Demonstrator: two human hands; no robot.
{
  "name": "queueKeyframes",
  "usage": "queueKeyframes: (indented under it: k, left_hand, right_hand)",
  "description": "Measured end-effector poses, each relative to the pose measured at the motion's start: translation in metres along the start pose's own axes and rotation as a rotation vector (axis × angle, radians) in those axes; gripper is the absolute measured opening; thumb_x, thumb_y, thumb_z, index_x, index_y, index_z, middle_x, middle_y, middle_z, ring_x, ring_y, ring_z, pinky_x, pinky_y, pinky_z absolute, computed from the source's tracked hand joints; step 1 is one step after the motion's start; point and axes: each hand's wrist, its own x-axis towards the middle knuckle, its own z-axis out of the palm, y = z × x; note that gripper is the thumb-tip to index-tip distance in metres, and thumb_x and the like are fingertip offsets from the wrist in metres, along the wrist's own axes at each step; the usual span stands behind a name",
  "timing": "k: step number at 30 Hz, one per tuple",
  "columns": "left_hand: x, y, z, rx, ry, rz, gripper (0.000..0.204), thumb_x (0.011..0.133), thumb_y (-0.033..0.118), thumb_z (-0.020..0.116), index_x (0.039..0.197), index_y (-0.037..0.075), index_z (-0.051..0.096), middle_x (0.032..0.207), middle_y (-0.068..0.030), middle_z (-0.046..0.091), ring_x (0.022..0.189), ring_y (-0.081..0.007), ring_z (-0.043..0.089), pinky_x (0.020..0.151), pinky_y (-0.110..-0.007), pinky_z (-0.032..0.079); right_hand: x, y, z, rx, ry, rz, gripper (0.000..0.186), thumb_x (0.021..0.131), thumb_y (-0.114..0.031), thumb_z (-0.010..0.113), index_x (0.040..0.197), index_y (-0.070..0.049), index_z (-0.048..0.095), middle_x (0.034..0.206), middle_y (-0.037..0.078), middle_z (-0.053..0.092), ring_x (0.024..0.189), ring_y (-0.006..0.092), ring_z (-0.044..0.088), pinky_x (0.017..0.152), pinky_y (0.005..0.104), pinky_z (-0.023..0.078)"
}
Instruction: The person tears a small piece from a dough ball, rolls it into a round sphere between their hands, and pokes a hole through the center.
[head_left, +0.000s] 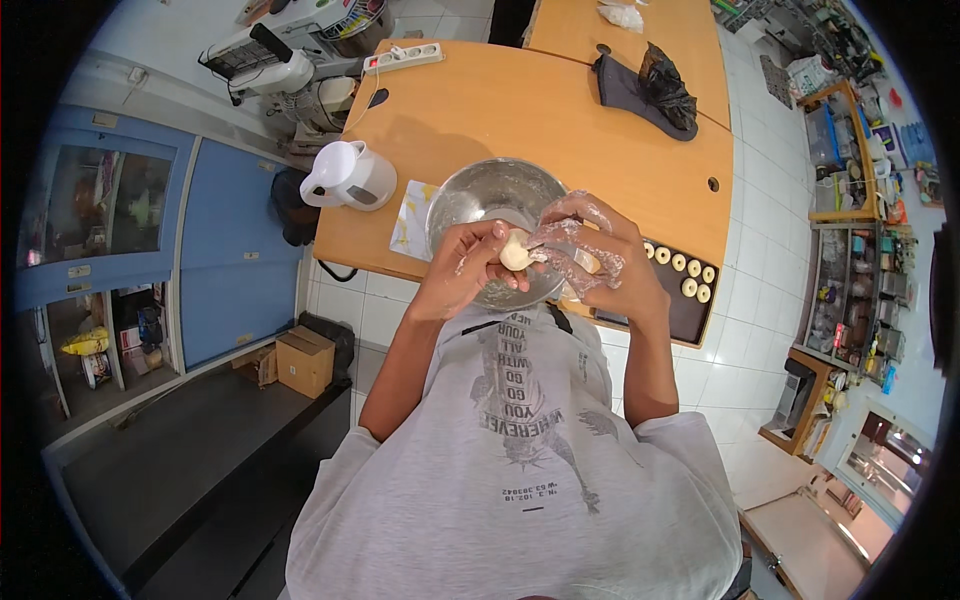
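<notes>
My left hand (462, 262) holds a pale, smooth dough ball (516, 254) between thumb and fingers, over a steel bowl (453, 187). My right hand (595, 255), white with flour or dough, is bent at the ball's right side, its fingertips against it; whatever they pinch there is too small to make out. Behind it, partly hidden, is something pale inside or beside the bowl. A dark baking tray (690, 320) with several ring-shaped dough pieces (693, 267) lies to the right on the wooden table (520, 110).
Left of the bowl are a white kettle (350, 180) and a patterned paper (408, 220). Farther back lie a power strip (402, 57) and a dark mitt with a black bag (645, 95). Blue cabinets (235, 250) and a cardboard box (305, 360) stand left; shelves (845, 280) right.
</notes>
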Motion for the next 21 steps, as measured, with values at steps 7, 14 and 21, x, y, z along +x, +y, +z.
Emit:
queueKeyframes:
  k: [7, 14, 21]
  left_hand:
    - [0.0, -0.004, -0.003, 0.086, 0.037, -0.022, 0.046, 0.109, 0.037, 0.048, 0.118, -0.006, 0.063, 0.096, -0.0172, 0.073, 0.073, -0.0164, 0.069, 0.069, -0.031, 0.059]
    - [0.001, -0.005, 0.006, 0.03, 0.142, 0.174, 0.034, 0.106, 0.024, 0.058, 0.123, -0.005, 0.062, 0.115, -0.0137, 0.069, 0.101, -0.0218, 0.07, 0.085, -0.033, 0.06]
    - [0.0, -0.004, 0.007, 0.236, 0.21, 0.211, 0.043, 0.102, 0.027, 0.064, 0.129, -0.006, 0.057, 0.127, -0.0147, 0.064, 0.115, -0.0191, 0.064, 0.096, -0.034, 0.056]
  right_hand:
    - [0.0, 0.002, 0.004, -0.072, -0.043, 0.013, 0.038, 0.077, -0.002, 0.079, 0.113, -0.005, 0.068, 0.121, 0.013, 0.064, 0.108, 0.0327, 0.064, 0.09, 0.0426, 0.053]
    - [-0.002, -0.004, 0.006, -0.014, 0.107, 0.107, 0.037, 0.075, -0.001, 0.082, 0.11, -0.003, 0.068, 0.116, 0.014, 0.066, 0.101, 0.0319, 0.067, 0.084, 0.0399, 0.055]
    - [-0.009, 0.012, 0.017, -0.095, 0.166, 0.01, 0.036, 0.073, -0.002, 0.082, 0.106, -0.002, 0.07, 0.114, 0.015, 0.068, 0.105, 0.0347, 0.067, 0.09, 0.0415, 0.056]
